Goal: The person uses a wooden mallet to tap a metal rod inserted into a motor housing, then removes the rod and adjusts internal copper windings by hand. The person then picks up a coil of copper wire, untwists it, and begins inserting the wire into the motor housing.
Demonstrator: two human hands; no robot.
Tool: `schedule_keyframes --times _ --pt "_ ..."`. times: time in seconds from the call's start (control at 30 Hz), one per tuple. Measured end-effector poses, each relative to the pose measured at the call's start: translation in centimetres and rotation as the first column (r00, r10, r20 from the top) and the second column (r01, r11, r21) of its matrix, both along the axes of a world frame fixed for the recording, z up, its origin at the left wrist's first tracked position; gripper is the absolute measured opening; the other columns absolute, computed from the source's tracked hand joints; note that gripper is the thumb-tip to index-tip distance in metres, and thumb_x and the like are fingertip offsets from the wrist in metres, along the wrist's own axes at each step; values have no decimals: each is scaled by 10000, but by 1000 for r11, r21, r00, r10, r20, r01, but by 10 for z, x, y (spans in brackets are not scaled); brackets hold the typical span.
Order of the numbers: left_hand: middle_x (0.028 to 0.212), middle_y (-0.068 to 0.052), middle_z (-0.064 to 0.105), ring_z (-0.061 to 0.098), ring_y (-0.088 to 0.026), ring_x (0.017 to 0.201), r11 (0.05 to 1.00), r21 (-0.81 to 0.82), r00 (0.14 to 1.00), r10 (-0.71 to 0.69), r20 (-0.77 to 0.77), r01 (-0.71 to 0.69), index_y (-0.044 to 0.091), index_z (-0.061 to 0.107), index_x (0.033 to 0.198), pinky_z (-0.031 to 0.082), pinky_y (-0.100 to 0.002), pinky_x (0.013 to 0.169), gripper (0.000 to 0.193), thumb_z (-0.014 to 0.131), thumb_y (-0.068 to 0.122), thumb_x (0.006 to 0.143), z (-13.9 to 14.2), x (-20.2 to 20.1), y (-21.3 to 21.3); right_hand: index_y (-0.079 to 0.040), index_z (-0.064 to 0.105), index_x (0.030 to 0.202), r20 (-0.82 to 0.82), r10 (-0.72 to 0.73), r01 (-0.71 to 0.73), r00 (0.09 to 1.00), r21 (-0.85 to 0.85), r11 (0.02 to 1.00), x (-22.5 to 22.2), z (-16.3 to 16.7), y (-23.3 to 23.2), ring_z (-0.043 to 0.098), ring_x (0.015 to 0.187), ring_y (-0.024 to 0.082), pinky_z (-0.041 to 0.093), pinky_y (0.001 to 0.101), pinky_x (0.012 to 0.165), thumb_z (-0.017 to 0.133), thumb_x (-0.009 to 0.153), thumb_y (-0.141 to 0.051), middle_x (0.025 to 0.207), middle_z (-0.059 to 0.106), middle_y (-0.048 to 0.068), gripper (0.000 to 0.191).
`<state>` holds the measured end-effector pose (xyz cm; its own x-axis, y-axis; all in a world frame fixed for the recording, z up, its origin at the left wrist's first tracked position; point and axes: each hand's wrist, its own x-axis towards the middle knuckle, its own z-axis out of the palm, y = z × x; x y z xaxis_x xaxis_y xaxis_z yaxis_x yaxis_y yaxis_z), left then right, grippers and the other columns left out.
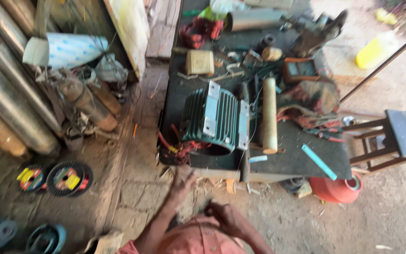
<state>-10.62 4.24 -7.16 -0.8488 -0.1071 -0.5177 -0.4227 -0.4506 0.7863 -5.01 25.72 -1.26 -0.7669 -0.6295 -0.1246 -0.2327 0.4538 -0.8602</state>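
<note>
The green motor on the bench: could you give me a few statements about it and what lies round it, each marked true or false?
1. The green motor lies on the dark bench. True.
2. Both hands grip the motor. False: the left hand is near the bench edge below it, blurred, and the right hand is lower, near the person's lap; neither touches it.
3. A pale cylinder lies right of the motor. True.
4. The wire spools sit on the bench. False: they lie on the floor to the left.
5. A yellow jug stands on the ground at upper right. True.
</note>
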Motion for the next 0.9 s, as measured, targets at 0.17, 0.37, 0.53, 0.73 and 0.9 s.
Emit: schedule_keyframes --times 0.17,0.37,0.53,0.73,0.9 --pt "983 -124 633 614 -289 892 663 -749 989 -120 -87 15 143 487 1284 510 -452 812 526 789 285 878 30 12 35 -48 719 1133 -89 150 -137 985 141 981 -10 -19 -17 706 824 385 548 467 737 635 910 -105 913 733 194 245" --pt "1027 -205 580 601 -387 938 48 -935 922 -157 -355 -352 72 452 1225 496 -520 779 769 853 270 600 59 11 19 -40 716 1148 -3 251 -246 968 193 950 -21 -21 -22 722 839 360 567 449 748 594 959 -243 956 738 197 303" --pt "917 -81 613 657 -236 672 489 -871 993 -121 -7 54 114 403 1376 609 -357 573 587 681 270 883 17 7 14 -26 702 1186 73 261 -270 963 184 945 -31 -22 -23 730 856 351 579 444 755 552 997 -366 997 742 210 417" --pt "809 -53 726 661 -137 557 434 -893 928 -268 -259 -123 96 638 1094 505 -276 498 268 597 352 1029 -13 15 13 83 670 1158 7 -297 297 955 -34 954 -68 -36 -39 755 897 349 587 437 766 500 1023 -547 978 740 264 666" --pt "705 -28 675 648 -163 511 229 -913 880 -420 222 339 106 623 1155 542 -352 445 345 493 407 1049 -18 32 24 22 677 1018 270 -289 318 918 -67 946 -104 -50 -85 687 725 180 604 392 677 561 1022 -468 842 713 112 504"
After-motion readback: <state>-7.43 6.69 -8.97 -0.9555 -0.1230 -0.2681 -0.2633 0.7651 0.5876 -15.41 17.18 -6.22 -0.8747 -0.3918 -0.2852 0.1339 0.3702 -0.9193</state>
